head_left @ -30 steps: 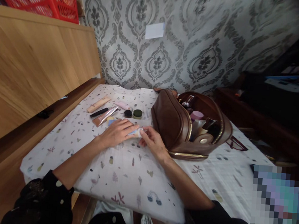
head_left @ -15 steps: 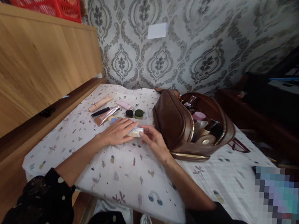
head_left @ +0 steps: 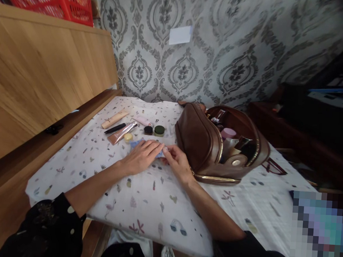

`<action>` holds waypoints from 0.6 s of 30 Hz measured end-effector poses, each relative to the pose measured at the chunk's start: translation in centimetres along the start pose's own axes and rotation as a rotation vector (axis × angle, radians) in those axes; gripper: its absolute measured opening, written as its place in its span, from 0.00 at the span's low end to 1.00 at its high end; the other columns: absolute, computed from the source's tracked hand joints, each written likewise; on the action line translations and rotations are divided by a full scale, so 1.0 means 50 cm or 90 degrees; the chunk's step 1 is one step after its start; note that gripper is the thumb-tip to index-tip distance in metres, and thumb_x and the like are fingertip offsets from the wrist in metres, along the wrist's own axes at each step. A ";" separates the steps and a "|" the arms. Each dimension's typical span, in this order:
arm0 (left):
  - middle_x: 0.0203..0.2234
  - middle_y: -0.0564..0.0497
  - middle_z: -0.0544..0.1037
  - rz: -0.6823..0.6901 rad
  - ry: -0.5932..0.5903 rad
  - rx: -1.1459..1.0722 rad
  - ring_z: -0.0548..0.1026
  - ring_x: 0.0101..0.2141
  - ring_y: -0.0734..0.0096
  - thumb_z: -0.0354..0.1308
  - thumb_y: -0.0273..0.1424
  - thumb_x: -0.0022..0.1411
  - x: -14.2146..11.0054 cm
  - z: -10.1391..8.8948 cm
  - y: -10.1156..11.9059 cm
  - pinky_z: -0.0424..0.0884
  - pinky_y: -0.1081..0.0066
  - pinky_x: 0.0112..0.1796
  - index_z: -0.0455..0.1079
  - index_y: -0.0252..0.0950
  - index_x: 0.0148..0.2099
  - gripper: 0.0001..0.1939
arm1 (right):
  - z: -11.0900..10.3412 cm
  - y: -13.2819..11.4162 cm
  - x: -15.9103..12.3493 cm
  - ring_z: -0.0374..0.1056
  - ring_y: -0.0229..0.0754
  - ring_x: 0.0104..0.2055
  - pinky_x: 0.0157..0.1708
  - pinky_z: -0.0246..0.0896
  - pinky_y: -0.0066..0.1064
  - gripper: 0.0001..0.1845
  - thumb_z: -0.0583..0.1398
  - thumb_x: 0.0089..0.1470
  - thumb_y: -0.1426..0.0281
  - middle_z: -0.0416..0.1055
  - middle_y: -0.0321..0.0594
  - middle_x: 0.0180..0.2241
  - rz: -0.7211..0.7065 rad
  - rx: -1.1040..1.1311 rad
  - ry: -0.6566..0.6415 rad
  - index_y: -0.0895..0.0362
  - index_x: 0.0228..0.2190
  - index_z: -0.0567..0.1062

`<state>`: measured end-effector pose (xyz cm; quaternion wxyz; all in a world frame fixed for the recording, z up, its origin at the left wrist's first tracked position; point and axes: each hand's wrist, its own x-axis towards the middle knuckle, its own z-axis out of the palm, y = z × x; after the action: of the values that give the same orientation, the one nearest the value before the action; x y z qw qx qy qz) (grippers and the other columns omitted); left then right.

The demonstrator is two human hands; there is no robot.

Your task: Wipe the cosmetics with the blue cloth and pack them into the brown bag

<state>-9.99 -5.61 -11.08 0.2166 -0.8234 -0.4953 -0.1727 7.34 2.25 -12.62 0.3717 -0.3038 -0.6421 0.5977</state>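
My left hand is closed over a blue tube, its fingers covering most of the body. At the tube's right end, my right hand pinches with thumb and fingers; the cap is hidden there. Just behind my left hand stands a small yellow-topped jar. Farther back are a black-lidded jar and a green-lidded jar. Lying to the left are a brownish-pink tube, a slim black tube, a peach tube and a pale pink tube.
An unzipped brown leather bag with cosmetics inside stands close by my right hand. A wooden cabinet borders the left side, topped by a red plastic basket. Patterned cloth covers the table; wallpaper rises behind.
My left hand has shifted slightly right along the tube and now hides its pale capped end. The small yellow-topped jar has come into fuller view.
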 end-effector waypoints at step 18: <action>0.42 0.46 0.66 -0.270 0.196 -0.249 0.70 0.44 0.65 0.46 0.36 0.75 0.008 0.001 -0.013 0.72 0.62 0.50 0.66 0.40 0.63 0.19 | 0.022 -0.006 -0.012 0.76 0.48 0.43 0.42 0.77 0.40 0.24 0.75 0.40 0.56 0.77 0.41 0.37 0.112 0.379 0.043 0.53 0.32 0.72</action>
<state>-10.38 -5.02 -10.79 0.0857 -0.6921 -0.5747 -0.4283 6.73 1.12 -12.39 0.4126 -0.2556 -0.3974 0.7788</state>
